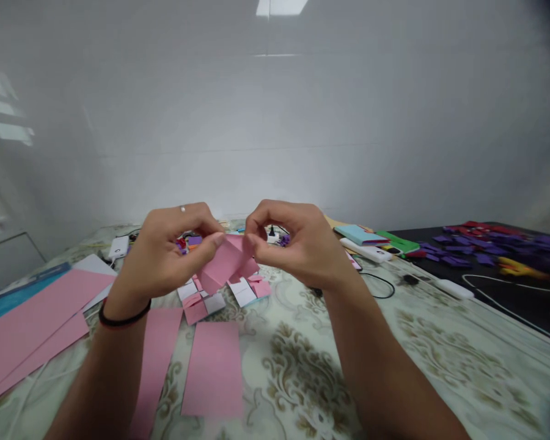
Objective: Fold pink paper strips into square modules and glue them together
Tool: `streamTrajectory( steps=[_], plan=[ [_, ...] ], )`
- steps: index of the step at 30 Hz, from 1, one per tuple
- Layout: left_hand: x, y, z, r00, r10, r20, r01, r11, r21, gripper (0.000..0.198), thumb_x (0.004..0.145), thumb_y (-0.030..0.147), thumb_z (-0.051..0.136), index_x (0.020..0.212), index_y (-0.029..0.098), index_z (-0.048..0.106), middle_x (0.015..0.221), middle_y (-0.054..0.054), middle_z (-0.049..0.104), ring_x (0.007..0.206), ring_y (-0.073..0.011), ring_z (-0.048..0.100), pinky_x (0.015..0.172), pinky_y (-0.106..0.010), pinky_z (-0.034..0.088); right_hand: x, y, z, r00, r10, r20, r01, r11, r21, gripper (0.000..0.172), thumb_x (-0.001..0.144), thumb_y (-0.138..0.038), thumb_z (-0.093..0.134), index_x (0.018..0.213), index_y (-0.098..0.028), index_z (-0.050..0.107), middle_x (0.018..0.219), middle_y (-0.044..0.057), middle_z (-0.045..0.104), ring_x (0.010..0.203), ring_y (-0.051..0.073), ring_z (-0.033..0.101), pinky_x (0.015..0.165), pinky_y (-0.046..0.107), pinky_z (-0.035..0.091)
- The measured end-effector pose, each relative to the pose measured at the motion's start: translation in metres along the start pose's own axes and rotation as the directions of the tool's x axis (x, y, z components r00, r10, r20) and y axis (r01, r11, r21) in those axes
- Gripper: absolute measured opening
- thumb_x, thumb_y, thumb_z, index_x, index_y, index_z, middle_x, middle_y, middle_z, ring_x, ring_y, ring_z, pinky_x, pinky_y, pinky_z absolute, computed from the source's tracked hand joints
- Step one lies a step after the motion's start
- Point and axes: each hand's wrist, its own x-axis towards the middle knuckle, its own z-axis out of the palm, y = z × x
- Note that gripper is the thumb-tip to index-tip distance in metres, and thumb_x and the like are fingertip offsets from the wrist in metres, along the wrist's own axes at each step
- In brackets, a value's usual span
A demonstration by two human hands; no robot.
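Between my two hands, raised above the table, is a pink sheet of paper (pixel 222 261) with a crease across it. My left hand (pixel 178 247) pinches its upper left edge between thumb and forefinger. At the upper right corner, my right hand (pixel 293 241) grips the same paper with thumb and fingertips. Small folded pink and white paper pieces (pixel 201 304) lie just below and behind it. Closer to me are a flat pink rectangle (pixel 214 366) and a longer pink strip (pixel 158 354), partly covered by my left forearm.
Large pink sheets (pixel 41 318) lie at the left over a blue item (pixel 25 292). A light blue booklet (pixel 361 234), a white power strip (pixel 365 249) and cables are at the back right. Purple and red paper pieces (pixel 476 244) cover a black surface at far right.
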Motion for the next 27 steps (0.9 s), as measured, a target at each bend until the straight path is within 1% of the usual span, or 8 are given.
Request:
streamTrajectory(
  steps=[6,8,12,15,18,21,24,27],
  plan=[
    [-0.002,-0.001,-0.007,0.998,-0.033,-0.051,0.034,0.999,0.024,0.018,0.096,0.028,0.064,0.081,0.024,0.073,0.075,-0.001,0.07,0.068,-0.0162,0.062,0.064,-0.029,0.046,-0.003,0.008,-0.015,0.999,0.035,-0.038,-0.035,0.999,0.022,0.009,0.082,-0.01,0.067,0.079,-0.019,0.067,0.077,-0.001,0.067,0.073,0.014,0.059,0.071,0.029,0.049],
    [0.0,0.001,-0.001,0.999,-0.009,-0.033,0.01,0.999,0.045,0.017,0.096,0.03,0.066,0.083,0.024,0.075,0.076,-0.001,0.072,0.069,-0.0168,0.063,0.066,-0.029,0.048,-0.003,0.007,-0.013,0.999,0.023,-0.038,-0.022,0.999,0.032,0.002,0.088,-0.02,0.071,0.088,-0.019,0.07,0.085,0.002,0.071,0.078,0.015,0.063,0.074,0.03,0.052],
    [0.001,0.004,0.011,0.997,-0.047,-0.066,0.045,0.999,-0.029,0.014,0.097,0.033,0.068,0.093,0.024,0.077,0.083,-0.003,0.076,0.076,-0.0173,0.069,0.073,-0.028,0.053,-0.002,0.003,-0.001,1.0,0.027,-0.01,-0.027,0.999,-0.017,0.011,0.09,-0.029,0.077,0.088,-0.019,0.073,0.082,0.001,0.073,0.074,0.014,0.064,0.069,0.027,0.05],
    [0.0,-0.001,0.013,0.984,-0.162,-0.073,0.148,0.975,-0.168,0.019,0.092,0.036,0.075,0.106,0.023,0.077,0.094,-0.004,0.079,0.084,-0.0191,0.073,0.075,-0.027,0.058,-0.002,0.003,0.005,0.991,0.044,-0.122,-0.05,0.998,-0.039,0.016,0.091,-0.032,0.076,0.084,-0.019,0.072,0.076,-0.001,0.071,0.068,0.013,0.061,0.062,0.026,0.046],
    [-0.001,-0.009,0.01,0.978,-0.197,-0.066,0.181,0.965,-0.191,0.016,0.091,0.037,0.077,0.092,0.021,0.079,0.084,-0.003,0.078,0.075,-0.0174,0.071,0.068,-0.026,0.057,-0.002,0.004,0.006,0.982,0.052,-0.181,-0.059,0.998,-0.037,0.016,0.092,-0.032,0.074,0.084,-0.02,0.069,0.077,0.0,0.07,0.069,0.013,0.06,0.063,0.027,0.046],
    [-0.001,-0.011,0.005,0.979,-0.18,-0.099,0.164,0.975,-0.151,0.015,0.092,0.033,0.076,0.085,0.02,0.079,0.078,-0.002,0.076,0.07,-0.015,0.069,0.064,-0.024,0.054,-0.002,0.006,0.005,0.994,0.068,-0.088,-0.069,0.998,-0.011,0.013,0.093,-0.029,0.072,0.086,-0.019,0.067,0.08,0.0,0.069,0.071,0.013,0.059,0.064,0.026,0.046],
    [0.0,-0.008,0.004,0.991,-0.127,-0.047,0.123,0.989,-0.088,0.007,0.092,0.028,0.075,0.089,0.023,0.079,0.081,-0.001,0.077,0.071,-0.0141,0.069,0.067,-0.024,0.055,0.0,0.008,0.007,0.998,0.055,0.013,-0.056,0.997,0.048,0.012,0.093,-0.029,0.071,0.089,-0.019,0.068,0.082,0.0,0.069,0.073,0.012,0.06,0.066,0.025,0.046],
    [0.0,-0.007,0.004,0.993,-0.103,-0.054,0.097,0.99,-0.103,0.009,0.092,0.03,0.076,0.097,0.024,0.079,0.09,-0.003,0.079,0.078,-0.0164,0.071,0.073,-0.026,0.057,0.001,0.008,0.012,0.999,0.034,-0.023,-0.032,0.995,0.091,0.017,0.096,-0.033,0.069,0.087,-0.019,0.067,0.081,0.0,0.068,0.073,0.012,0.059,0.066,0.026,0.047]
  ],
)
